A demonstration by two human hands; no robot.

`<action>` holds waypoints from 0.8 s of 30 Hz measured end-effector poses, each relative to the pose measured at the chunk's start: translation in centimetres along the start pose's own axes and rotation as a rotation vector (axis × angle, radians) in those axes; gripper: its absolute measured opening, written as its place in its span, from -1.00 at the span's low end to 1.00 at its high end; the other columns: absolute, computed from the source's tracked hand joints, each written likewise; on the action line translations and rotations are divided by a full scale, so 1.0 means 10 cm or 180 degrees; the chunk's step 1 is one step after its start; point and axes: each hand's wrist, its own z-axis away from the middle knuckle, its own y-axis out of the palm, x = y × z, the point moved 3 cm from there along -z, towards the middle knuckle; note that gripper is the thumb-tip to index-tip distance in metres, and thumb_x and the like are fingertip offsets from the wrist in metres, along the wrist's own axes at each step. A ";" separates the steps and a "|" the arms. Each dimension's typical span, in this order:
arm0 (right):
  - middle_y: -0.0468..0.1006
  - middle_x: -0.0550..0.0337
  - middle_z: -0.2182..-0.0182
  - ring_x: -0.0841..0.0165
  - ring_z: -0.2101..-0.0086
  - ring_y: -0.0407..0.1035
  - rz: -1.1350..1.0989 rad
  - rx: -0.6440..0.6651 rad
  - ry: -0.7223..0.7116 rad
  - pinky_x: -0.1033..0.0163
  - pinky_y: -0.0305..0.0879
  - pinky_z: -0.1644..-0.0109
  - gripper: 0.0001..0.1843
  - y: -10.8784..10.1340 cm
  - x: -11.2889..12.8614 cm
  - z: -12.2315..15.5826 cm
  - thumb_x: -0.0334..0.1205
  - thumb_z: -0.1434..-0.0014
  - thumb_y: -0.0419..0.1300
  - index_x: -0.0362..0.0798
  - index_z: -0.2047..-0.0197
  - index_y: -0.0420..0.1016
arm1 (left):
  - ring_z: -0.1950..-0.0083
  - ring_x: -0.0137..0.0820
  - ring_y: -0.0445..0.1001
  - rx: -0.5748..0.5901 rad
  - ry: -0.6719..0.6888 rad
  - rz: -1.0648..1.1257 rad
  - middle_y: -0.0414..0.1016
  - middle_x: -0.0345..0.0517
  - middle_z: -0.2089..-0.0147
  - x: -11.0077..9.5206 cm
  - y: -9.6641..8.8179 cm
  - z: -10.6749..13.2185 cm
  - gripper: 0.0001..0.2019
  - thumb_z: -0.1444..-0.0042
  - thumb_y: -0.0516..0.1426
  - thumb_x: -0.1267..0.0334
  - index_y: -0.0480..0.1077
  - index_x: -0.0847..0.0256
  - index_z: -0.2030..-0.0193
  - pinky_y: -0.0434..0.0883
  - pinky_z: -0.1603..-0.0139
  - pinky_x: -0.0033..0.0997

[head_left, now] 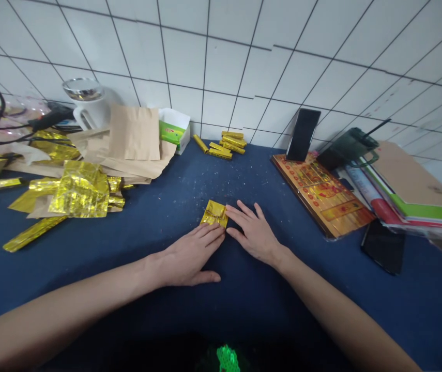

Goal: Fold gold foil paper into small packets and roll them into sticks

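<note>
A small folded piece of gold foil paper [214, 213] lies on the dark blue table cloth [158, 206] in the middle. My left hand [189, 256] rests flat on the cloth, fingers stretched out, its fingertips touching the near edge of the gold piece. My right hand [254, 232] also lies flat with fingers spread, the fingertips pressing against the piece's right side. Neither hand grips anything.
A heap of gold foil sheets [79, 188] and brown paper [133, 139] lies at left. Several folded gold bars [226, 143] sit by the tiled wall. A white mug [89, 106], a green box [172, 132], an upright phone [303, 134], an orange printed board [323, 194], stacked folders [407, 191] and another phone [383, 245] stand around.
</note>
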 end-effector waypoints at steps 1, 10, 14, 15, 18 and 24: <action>0.18 0.22 -0.19 0.18 -0.21 -0.07 -0.0046 -0.0012 -0.0006 -0.25 -0.18 -0.20 -0.52 0.00 -0.01 0.00 -0.08 -0.26 -0.12 0.06 -0.23 0.06 | -0.29 -0.09 -0.02 -0.0015 -0.0015 0.0007 0.04 0.23 -0.27 0.00 0.00 0.00 -0.26 -0.05 0.03 -0.12 0.06 0.43 -0.22 0.00 -0.26 -0.14; 0.07 0.18 -0.24 0.10 -0.22 -0.15 0.0165 0.0051 -0.0007 -0.30 -0.21 -0.18 -0.47 0.02 0.01 0.00 -0.06 -0.26 -0.15 0.00 -0.26 -0.01 | -0.29 -0.10 -0.01 0.0015 -0.0082 -0.0014 0.06 0.23 -0.26 -0.01 -0.01 -0.01 -0.26 -0.05 0.04 -0.09 0.04 0.44 -0.23 0.01 -0.25 -0.13; 0.02 0.10 -0.25 0.11 -0.23 -0.17 0.0128 0.0017 0.0013 -0.29 -0.19 -0.18 -0.41 0.02 0.00 0.00 0.04 -0.24 -0.16 -0.05 -0.26 0.00 | -0.29 -0.09 0.00 0.0022 -0.0107 0.0036 0.07 0.25 -0.26 -0.03 -0.01 -0.01 -0.25 -0.03 0.06 -0.09 0.04 0.44 -0.23 0.02 -0.25 -0.13; 0.04 0.08 -0.24 0.12 -0.22 -0.15 0.0055 -0.0029 0.0006 -0.27 -0.17 -0.18 -0.41 0.00 -0.01 0.01 0.04 -0.24 -0.15 -0.06 -0.26 0.01 | -0.29 -0.08 0.01 0.0022 -0.0111 0.0045 0.07 0.25 -0.25 -0.03 -0.02 0.00 -0.24 -0.03 0.07 -0.09 0.04 0.44 -0.23 0.03 -0.25 -0.12; 0.17 0.05 -0.19 0.18 -0.20 -0.04 -0.0163 -0.0393 -0.0081 -0.21 -0.12 -0.19 -0.50 -0.09 -0.02 0.06 -0.05 -0.24 -0.09 -0.05 -0.20 0.14 | -0.29 -0.08 0.00 -0.0044 -0.0116 0.0078 0.07 0.27 -0.25 -0.03 -0.03 0.01 -0.25 -0.03 0.07 -0.09 0.05 0.44 -0.22 0.04 -0.24 -0.11; 0.48 0.08 0.04 0.22 -0.10 0.18 -0.0432 -0.0537 -0.0876 -0.18 -0.15 -0.21 -0.68 -0.15 0.15 0.20 -0.21 -0.21 -0.01 -0.02 0.02 0.41 | -0.30 -0.10 -0.01 -0.0089 -0.0065 0.0134 0.07 0.25 -0.26 -0.02 -0.03 -0.01 -0.24 -0.02 0.08 -0.09 0.03 0.42 -0.23 0.05 -0.24 -0.13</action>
